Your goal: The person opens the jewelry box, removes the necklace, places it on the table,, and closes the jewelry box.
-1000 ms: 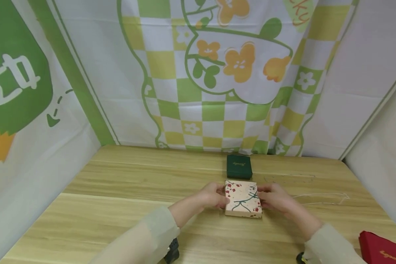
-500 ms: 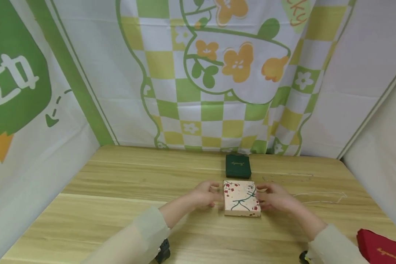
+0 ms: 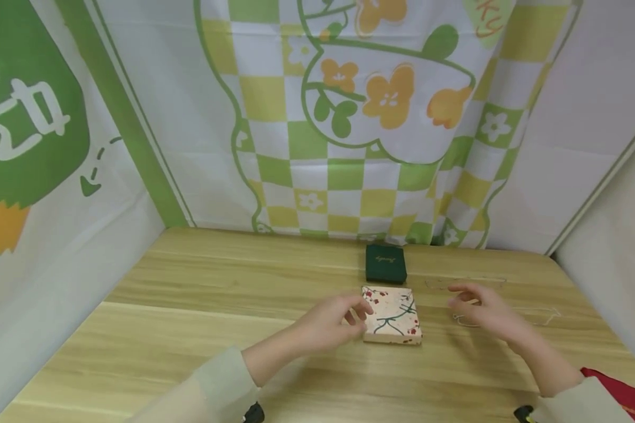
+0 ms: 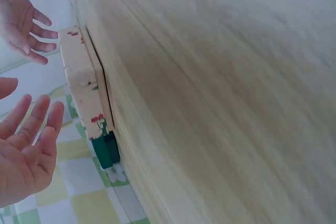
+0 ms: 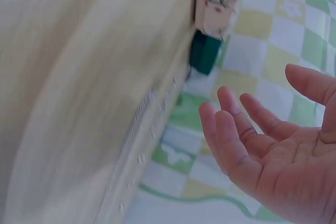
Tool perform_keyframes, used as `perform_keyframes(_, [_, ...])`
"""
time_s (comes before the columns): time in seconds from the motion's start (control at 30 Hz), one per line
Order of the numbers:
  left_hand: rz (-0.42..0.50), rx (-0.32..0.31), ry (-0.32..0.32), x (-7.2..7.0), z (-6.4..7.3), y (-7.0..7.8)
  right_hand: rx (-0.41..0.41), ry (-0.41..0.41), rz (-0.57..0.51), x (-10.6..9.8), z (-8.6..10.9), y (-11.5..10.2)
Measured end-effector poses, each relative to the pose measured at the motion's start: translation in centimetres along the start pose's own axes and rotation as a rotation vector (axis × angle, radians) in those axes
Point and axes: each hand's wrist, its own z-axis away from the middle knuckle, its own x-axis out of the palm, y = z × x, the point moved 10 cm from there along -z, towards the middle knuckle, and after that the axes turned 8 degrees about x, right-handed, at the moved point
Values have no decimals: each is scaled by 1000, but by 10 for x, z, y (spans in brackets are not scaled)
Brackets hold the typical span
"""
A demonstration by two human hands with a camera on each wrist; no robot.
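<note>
A cream gift box (image 3: 391, 320) with red blossoms and dark branches lies on the wooden table. My left hand (image 3: 334, 322) hovers at the box's left side, fingers loosely bent and holding nothing. Apart from the box, to its right, my right hand (image 3: 484, 310) is raised with relaxed fingers and no object in it. Under and beyond that hand lies a thin pale chain necklace (image 3: 545, 317), partly hidden. Farther back is a second, finer chain (image 3: 465, 280) with small beads. In the right wrist view both the silver chain (image 5: 131, 135) and the right palm (image 5: 283, 166) show.
Just behind the cream box sits a dark green jewelry box (image 3: 385, 263) with gold lettering. A red box (image 3: 627, 393) is cut off at the lower right. The table (image 3: 217, 276) ends at a checked, flowered curtain (image 3: 344, 176) at the back.
Both hands were at the cream box's sides a second ago. The right hand has let go and moved right, over the necklace. The left hand has let go and lifted slightly. The box stays put.
</note>
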Motion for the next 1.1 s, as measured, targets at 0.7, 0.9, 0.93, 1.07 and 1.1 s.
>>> perform_keyframes(0.7, [109, 86, -140, 56, -38, 35, 26, 203, 171, -75, 46, 67])
perform_keyframes(0.9, [127, 94, -178, 73, -53, 54, 79, 240, 164, -90, 57, 88])
perform_keyframes(0.93, [137, 89, -178, 75, -55, 56, 91, 245, 171, -93, 59, 92])
perform_keyframes(1.07, [153, 80, -195, 86, -64, 62, 133, 281, 207, -103, 66, 107])
perform_keyframes(1.1, [156, 76, -202, 88, -66, 63, 133, 295, 212, -105, 68, 112])
